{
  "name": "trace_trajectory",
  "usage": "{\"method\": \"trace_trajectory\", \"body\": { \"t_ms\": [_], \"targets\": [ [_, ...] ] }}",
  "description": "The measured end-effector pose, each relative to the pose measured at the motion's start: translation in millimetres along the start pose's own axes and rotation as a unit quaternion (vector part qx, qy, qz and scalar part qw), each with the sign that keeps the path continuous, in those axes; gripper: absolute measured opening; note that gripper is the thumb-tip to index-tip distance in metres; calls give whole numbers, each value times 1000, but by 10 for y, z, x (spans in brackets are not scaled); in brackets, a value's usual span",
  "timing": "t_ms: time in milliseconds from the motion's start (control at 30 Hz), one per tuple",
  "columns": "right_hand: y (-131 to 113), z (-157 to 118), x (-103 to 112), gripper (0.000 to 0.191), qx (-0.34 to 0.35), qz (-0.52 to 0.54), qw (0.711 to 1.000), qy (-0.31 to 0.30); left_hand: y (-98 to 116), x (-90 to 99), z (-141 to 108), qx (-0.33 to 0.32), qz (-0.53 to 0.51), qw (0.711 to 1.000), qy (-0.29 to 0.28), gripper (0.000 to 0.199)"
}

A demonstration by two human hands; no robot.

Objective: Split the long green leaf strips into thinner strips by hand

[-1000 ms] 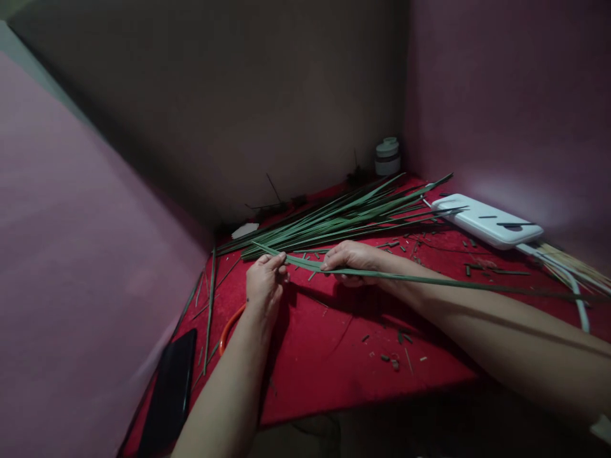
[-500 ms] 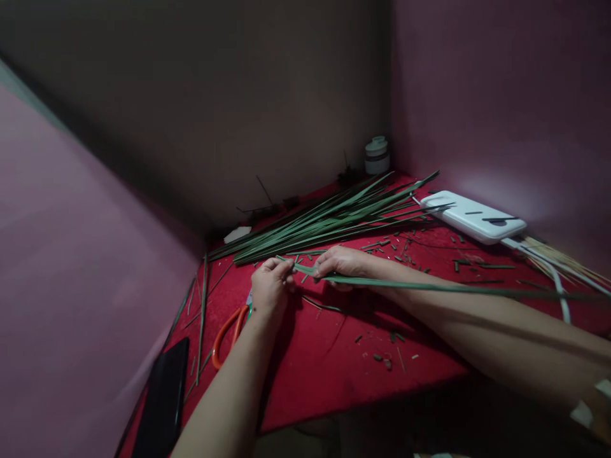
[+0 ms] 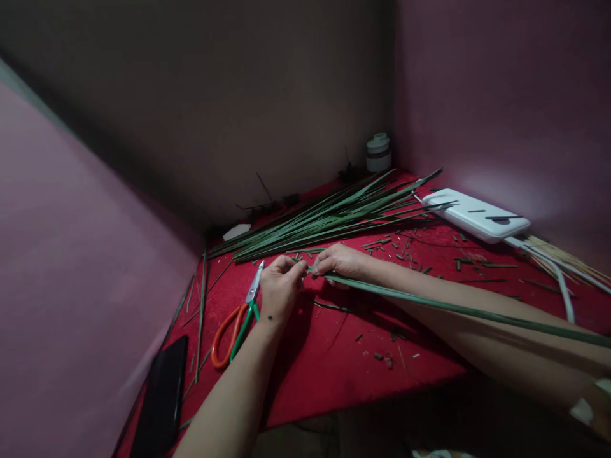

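Observation:
A long green leaf strip [image 3: 429, 305] runs from my fingertips across my right forearm to the right edge of the view. My left hand [image 3: 281, 283] pinches the strip's near end between thumb and forefinger. Close beside it, my right hand [image 3: 337, 262] is closed on the same strip, its fingertips almost meeting the left ones. Scissors [image 3: 243, 321] with one orange and one green handle lie left of my left wrist, blades pointing away from me. Beyond both hands spreads a bundle of green leaf strips [image 3: 315, 222].
A black phone [image 3: 160, 394] rests at the left edge of the red cloth [image 3: 324, 381]. At the right lies a white power strip [image 3: 475, 216] with a cable. A white jar [image 3: 379, 152] stands in the back corner. Small cut leaf bits [image 3: 382, 357] are scattered about.
My left hand has shifted right, towards my right hand, narrowing the gap between them. More of the scissors now shows. The strip's far end has swung lower on the right.

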State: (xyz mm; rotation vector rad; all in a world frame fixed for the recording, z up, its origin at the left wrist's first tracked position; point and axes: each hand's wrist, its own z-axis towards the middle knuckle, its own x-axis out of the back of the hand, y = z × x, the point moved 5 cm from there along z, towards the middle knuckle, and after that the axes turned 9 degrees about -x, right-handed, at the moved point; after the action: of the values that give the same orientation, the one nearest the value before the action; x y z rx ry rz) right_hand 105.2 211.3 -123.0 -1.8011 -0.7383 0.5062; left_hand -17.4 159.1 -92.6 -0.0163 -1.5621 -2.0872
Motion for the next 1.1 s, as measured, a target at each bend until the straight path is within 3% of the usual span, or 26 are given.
{"method": "trace_trajectory", "body": {
  "t_ms": [200, 367, 533, 767, 867, 1033, 1067, 1100],
  "targets": [
    [4, 27, 28, 11, 7, -4, 1000, 10, 53, 17, -24, -66, 53, 996, 0, 14],
    [27, 46, 29, 9, -1, 5, 1000, 17, 10, -24, 0, -42, 42, 997, -45, 18],
    [41, 57, 17, 5, -10, 2, 1000, 16, 23, 8, -12, -60, 62, 996, -11, 17],
    [5, 15, 51, 11, -2, 11, 1000, 4, -45, 46, 65, 3, 26, 999, -18, 23],
    [27, 35, 69, 10, -2, 21, 1000, -7, -1, 223, 158, 6, 42, 999, -6, 22],
    [102, 110, 90, 11, -8, 52, 998, -23, 77, 863, 95, 16, 163, 986, 5, 17],
    [105, 119, 91, 12, -4, 56, 998, -24, 61, 986, 25, 19, 211, 977, -4, 17],
    [105, 123, 89, 12, 1, 59, 998, -25, 34, 1082, -58, 22, 331, 943, -33, 19]
  ]
}}
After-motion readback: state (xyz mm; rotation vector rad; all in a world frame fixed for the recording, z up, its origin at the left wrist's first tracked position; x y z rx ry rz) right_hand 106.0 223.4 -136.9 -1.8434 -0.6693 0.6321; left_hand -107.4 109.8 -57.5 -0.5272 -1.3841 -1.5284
